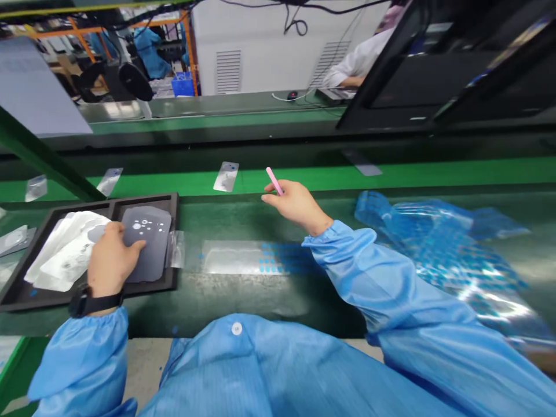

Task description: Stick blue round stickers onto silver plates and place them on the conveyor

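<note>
Tray (143, 198) under flat left hand (115, 260), pink stick (274, 181) (maybe marker) pinched by right hand (297, 205), blue film (434, 249) beside

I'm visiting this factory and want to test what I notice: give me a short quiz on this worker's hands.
1. What does the right hand hold?
2. True or false: the left hand rests on the dark grey sheet in the black tray.
3. Which wrist wears the black strap: A left, B right?

Key: 1 a pink stick; 2 true; 3 A.
</note>
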Available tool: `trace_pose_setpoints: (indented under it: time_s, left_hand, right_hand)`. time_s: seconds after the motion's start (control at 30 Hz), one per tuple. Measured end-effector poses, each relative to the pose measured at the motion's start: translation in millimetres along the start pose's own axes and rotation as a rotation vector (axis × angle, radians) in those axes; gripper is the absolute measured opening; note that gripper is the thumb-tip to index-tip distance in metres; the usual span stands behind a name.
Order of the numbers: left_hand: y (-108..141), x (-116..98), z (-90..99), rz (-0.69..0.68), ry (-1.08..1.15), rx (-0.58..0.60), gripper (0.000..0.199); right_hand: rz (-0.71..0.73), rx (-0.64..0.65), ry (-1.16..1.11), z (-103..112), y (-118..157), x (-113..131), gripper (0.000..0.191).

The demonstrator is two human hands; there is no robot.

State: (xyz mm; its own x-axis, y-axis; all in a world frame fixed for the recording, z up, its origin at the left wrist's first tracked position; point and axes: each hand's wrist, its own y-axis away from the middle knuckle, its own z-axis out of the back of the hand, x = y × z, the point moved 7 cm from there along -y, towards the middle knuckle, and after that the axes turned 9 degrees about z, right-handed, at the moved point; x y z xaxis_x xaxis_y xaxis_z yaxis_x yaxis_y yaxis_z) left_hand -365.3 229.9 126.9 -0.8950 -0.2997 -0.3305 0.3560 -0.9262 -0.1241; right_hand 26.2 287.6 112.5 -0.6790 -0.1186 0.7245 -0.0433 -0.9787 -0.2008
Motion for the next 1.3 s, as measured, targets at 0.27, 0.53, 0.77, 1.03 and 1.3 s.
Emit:
trace_pose_setpoints:
  time_s: [0.27, 0.53, 0.77, 1.03, 1.3]
  left_hand:
    - [59, -63, 25.5, -0.129, -0.048, 0.006, 0.072]
    - [123, -136, -66.2, -0.433, -0.266, 0.461, 0.076]
    - [148, -141, -90.8, -0.473, -0.301, 0.547, 0.063]
    - [121, -143, -92.2, -0.621, -0.139, 0.521, 0.047]
    - [109, -136, -120.2, -0.716, -0.07, 0.658, 0.057]
  right_hand:
    - [-0.104, 0.099, -0.477, -7, 63, -16, 0.025]
    - [-0.251, 0.359, -0.477, -53, 101, -25, 0.019]
    - [-0.318, 0.275, -0.435, -55, 98, -37, 0.013]
    - [-0.304, 0.323, -0.406, -58, 97, -37, 0.015]
    - [-0.356, 0.319, -0.515, -63, 99, -42, 0.022]
